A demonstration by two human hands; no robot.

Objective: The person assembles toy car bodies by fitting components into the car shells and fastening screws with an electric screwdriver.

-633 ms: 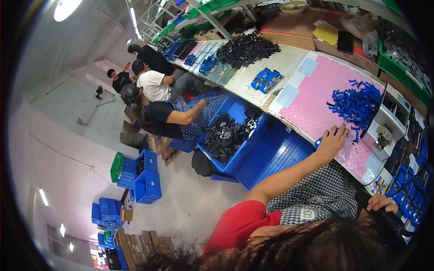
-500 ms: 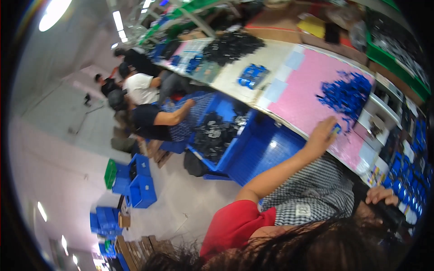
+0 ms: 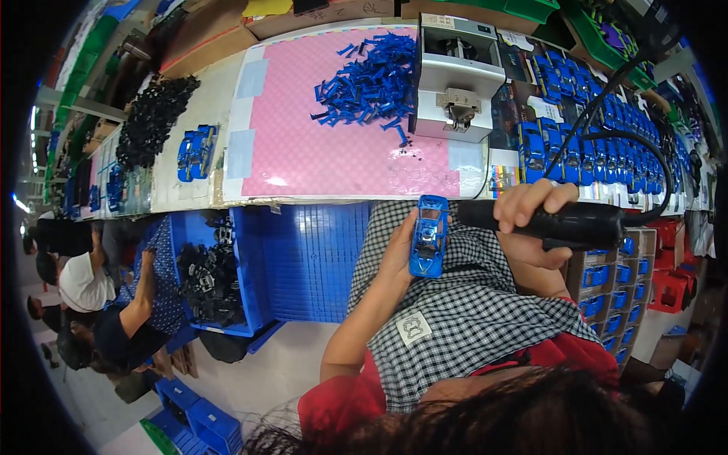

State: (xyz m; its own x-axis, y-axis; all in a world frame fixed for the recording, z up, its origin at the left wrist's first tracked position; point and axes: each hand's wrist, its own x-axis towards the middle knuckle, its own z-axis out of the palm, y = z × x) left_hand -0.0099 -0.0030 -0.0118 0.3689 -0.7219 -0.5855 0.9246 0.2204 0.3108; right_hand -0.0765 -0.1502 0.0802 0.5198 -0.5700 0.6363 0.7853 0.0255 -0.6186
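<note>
In my left hand (image 3: pixel 397 250) is a blue toy car body (image 3: pixel 429 256), held upright in front of my checked apron, its open inner side showing. My fingers wrap around its left edge. My right hand (image 3: pixel 531 208) grips a black electric screwdriver (image 3: pixel 588 226), which lies nearly level with its narrow end pointing left at the car. Whether its tip touches the car I cannot tell. Beyond my hands, a pile of small blue plastic parts (image 3: pixel 371 80) lies on a pink mat (image 3: pixel 292 129), beside a grey metal screw feeder (image 3: pixel 462 76).
Rows of blue toy cars (image 3: pixel 588 155) stand on the bench at right, with the screwdriver's black cable (image 3: pixel 669 178) looping over them. Left of the mat sit two blue cars (image 3: pixel 197 152) and a heap of black parts (image 3: pixel 155 117). Blue crates (image 3: pixel 303 265) stand below; co-workers (image 3: pixel 98 265) work further left.
The view has swung right and levelled. My left hand has come back from the blue parts on the mat and now holds the car. My right hand with the screwdriver shows more fully, near the car.
</note>
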